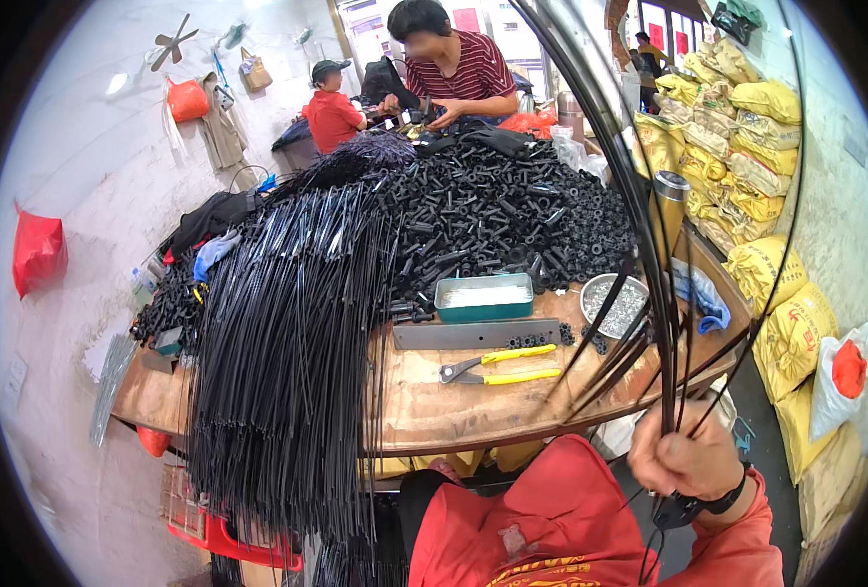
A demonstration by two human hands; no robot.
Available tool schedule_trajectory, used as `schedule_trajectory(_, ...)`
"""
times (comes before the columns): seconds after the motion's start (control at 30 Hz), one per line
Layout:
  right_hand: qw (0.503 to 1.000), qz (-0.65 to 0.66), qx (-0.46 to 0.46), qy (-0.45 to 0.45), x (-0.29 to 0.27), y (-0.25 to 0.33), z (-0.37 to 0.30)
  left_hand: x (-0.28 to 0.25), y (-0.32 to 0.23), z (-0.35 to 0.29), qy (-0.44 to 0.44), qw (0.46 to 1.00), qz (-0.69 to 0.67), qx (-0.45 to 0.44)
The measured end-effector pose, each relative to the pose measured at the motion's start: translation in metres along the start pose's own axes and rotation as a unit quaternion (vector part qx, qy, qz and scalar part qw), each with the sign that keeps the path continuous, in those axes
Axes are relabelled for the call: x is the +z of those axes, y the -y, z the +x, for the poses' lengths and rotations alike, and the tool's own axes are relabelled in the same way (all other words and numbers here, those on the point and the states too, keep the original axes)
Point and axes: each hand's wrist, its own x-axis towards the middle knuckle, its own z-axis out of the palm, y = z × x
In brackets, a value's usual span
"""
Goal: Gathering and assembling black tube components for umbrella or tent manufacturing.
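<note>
Hanging on the left wall: a red plastic bag (40, 252) at the left edge of the frame, and an orange-red one (188, 100) at the upper left.
Grey rods: a thin bundle (113, 386) stands slanted beside the left end of the wooden table (424, 416).
Black strips on the table: a thick mass (282, 382), left of centre, lies across the table, and its long ends hang over the near edge.
Two co-workers: one person in red (333, 119) and one in a striped shirt (473, 73) are at the top of the frame, behind the table; the second has both hands at small dark parts.
Short black tubes: a wide heap (512, 210) covers the upper middle of the table.
Tools: below the heap come a green tray (483, 314), a flat grey bar (453, 337) and pliers with yellow handles (522, 378), their handles spread.
Metal bowl: this one (584, 306), right of centre, holds small silvery pieces.
Left hand: it cannot be seen, so its state cannot be told.
Right hand: this hand (690, 455), at the lower right, is closed around long black strips (661, 284), which rise and bend toward the top edge.
Yellow sacks: they are stacked (768, 157) along the right wall.
</note>
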Motion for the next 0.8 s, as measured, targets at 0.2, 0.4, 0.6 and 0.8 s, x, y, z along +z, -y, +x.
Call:
schedule_trajectory(0.2,0.999,0.022,0.044,-0.016,0.019,-0.006,-0.016,0.044,-0.042,0.018,0.035,0.947,-0.248,0.203)
schedule_trajectory(0.4,0.992,0.033,0.122,0.023,0.024,-0.018,-0.036,0.039,-0.085,0.052,0.118,0.898,-0.219,0.364)
schedule_trajectory(0.6,0.978,-0.047,0.202,0.023,0.045,-0.046,-0.033,0.046,-0.119,0.064,0.14,0.787,-0.394,0.454)
schedule_trajectory(0.8,0.977,-0.023,0.208,-0.05,0.055,-0.079,-0.028,0.035,-0.109,0.086,0.146,0.827,-0.331,0.431)
